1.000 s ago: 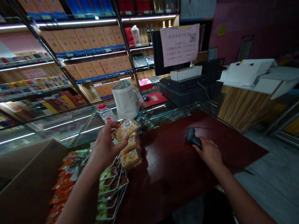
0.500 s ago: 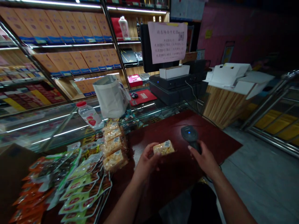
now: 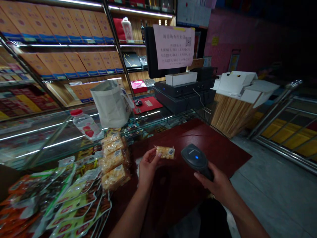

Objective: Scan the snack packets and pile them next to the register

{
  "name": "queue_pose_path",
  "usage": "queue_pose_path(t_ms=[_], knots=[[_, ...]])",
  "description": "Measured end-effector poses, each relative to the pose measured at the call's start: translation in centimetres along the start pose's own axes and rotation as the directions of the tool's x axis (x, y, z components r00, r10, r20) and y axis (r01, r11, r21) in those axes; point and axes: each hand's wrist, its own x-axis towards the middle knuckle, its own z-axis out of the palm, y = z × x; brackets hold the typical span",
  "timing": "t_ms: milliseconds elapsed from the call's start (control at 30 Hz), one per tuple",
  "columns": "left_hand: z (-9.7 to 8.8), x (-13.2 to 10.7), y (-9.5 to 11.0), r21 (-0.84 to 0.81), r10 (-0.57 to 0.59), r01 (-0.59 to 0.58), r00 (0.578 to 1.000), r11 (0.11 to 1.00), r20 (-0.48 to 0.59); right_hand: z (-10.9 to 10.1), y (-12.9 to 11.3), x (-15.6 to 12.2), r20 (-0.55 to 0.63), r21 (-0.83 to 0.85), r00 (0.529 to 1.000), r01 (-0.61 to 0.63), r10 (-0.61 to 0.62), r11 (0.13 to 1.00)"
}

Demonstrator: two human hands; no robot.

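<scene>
Your L hand [image 3: 146, 165]: grip pinched on small clear-wrapped yellow snack bar w/ white barcode label [image 3: 165, 152], held above dark red wooden counter [image 3: 223, 148].
Your R hand [image 3: 216, 184]: grip wrapped round handle of black handheld barcode scanner w/ blue light [image 3: 195, 158]; scanner head just R of bar, not touching it.
L of L grip: row of same clear-wrapped yellow snack bars [image 3: 112, 158], then green and orange snack packets in wire rack [image 3: 74, 205].
Beyond, on glass display case [image 3: 37, 138]: clear plastic bottle w/ red cap [image 3: 85, 124], white paper bag [image 3: 110, 104].
Far side of R grip: black register unit [image 3: 184, 92] w/ pink paper notice [image 3: 173, 46].
</scene>
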Motion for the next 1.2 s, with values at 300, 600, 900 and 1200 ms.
queue_pose_path(t_ms=[300, 600, 900, 1200], knots=[[-1.2, 1.5, -2.2, -0.043, 0.037, -0.042, 0.993, 0.998, -0.112, 1.7, -0.8, 1.3, 0.213, -0.111, 0.970, 0.144, -0.119, 0.983], [-0.9, 1.6, -2.3, -0.045, 0.015, -0.022, 0.990, 0.999, -0.141, 1.7, 0.1, 2.4, 0.229, -0.139, 0.968, 0.135, -0.101, 0.981], [-0.2, 1.5, -1.8, -0.025, -0.036, 0.033, 0.986, 0.999, -0.163, 0.9, 0.5, 2.8, 0.246, -0.094, 0.962, 0.142, -0.115, 0.985], [2.4, 2.4, -0.9, -0.010, -0.061, 0.061, 0.997, 0.998, -0.055, -0.6, 1.0, 3.2, 0.191, -0.073, 0.976, 0.123, -0.107, 0.990]])
